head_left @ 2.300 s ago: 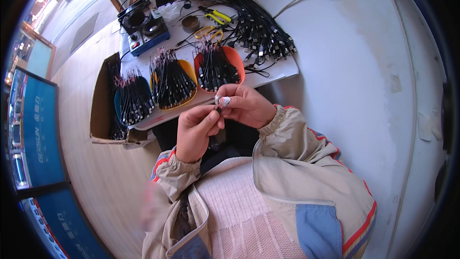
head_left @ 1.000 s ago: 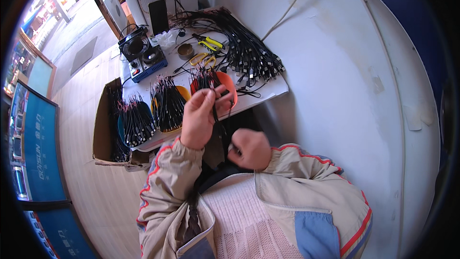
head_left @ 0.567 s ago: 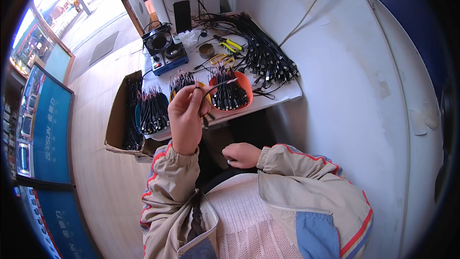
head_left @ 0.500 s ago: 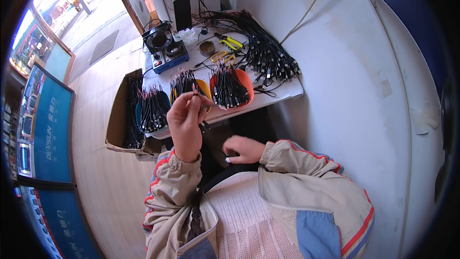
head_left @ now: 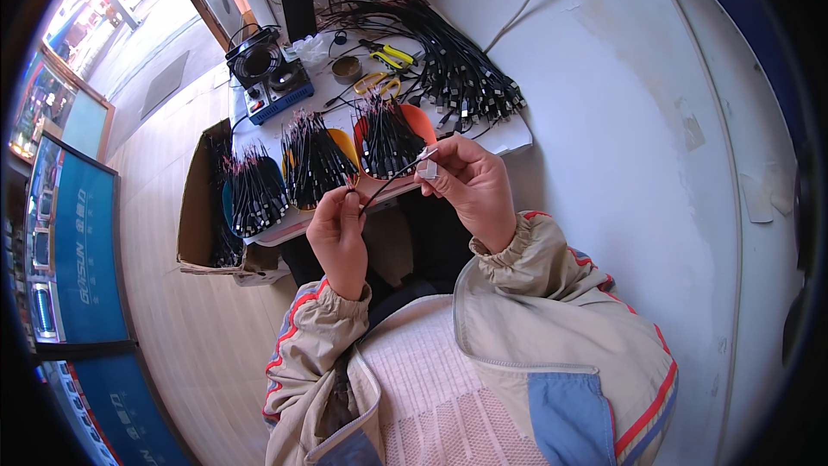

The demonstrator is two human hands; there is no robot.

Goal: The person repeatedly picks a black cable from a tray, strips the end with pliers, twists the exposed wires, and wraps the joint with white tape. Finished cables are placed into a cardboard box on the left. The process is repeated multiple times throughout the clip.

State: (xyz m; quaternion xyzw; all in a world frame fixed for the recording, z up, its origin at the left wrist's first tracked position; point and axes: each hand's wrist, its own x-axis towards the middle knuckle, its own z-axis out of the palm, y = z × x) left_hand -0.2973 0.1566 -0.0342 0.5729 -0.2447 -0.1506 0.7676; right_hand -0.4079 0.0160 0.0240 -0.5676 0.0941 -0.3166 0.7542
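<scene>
A short black cable (head_left: pixel 390 181) stretches between my two hands in front of the table. My left hand (head_left: pixel 338 242) pinches one end, where thin reddish wire tips poke up above the thumb. At the other end my right hand (head_left: pixel 476 188) has thumb and forefinger closed around a silvery plug (head_left: pixel 426 154). Something small and white shows at the right thumb tip; I cannot make out what it is. Behind the hands, bundles of similar cables stand in an orange-red bowl (head_left: pixel 419 124), a yellow bowl (head_left: pixel 345 146) and a blue bowl (head_left: pixel 228 205).
Further back on the table (head_left: pixel 509 131) lie a large pile of black cables (head_left: pixel 466 78), yellow-handled pliers (head_left: pixel 394 55), yellow-handled scissors (head_left: pixel 371 84), a round tin (head_left: pixel 347 68), a blue-based device (head_left: pixel 274 91) and a dark phone (head_left: pixel 298 10). A cardboard box (head_left: pixel 197 198) stands left; the wall rises right.
My right hand has come up from my lap and gripped the plug end of the cable. The left hand sits slightly lower in view, still pinching the wire end. The view has shifted slightly.
</scene>
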